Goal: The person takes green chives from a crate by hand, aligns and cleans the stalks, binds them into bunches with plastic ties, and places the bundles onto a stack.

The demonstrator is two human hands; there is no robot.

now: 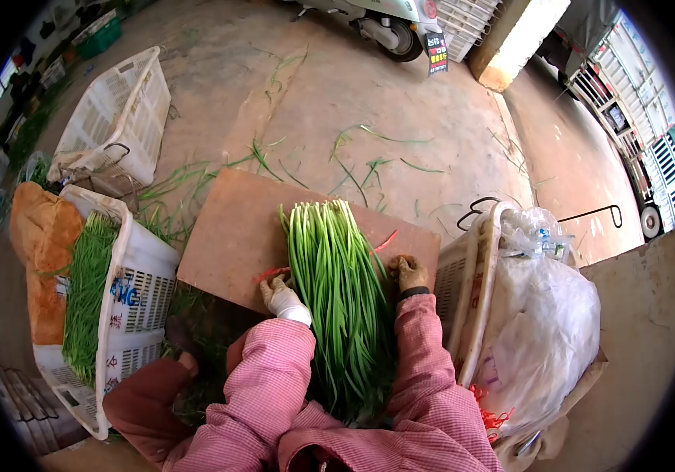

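Observation:
A thick bundle of long green stalks (337,283) lies on a brown board (231,236), its pale cut ends facing away from me and its leaves hanging toward my lap. A red tie (272,274) shows on the left of the bundle, and another red end (385,241) sticks out on the right. My left hand (282,297), in a pale glove, is closed beside the bundle at the left end of the tie. On the right, my right hand (410,274), gloved in brown, is closed over the board; what it holds is too small to name.
At the left stands a white crate (141,307) of green stalks, with an empty-looking crate (121,118) behind it. A crate (471,291) with clear plastic (546,322) and red ties (492,413) is at the right. Loose stalks litter the floor near a scooter (389,31).

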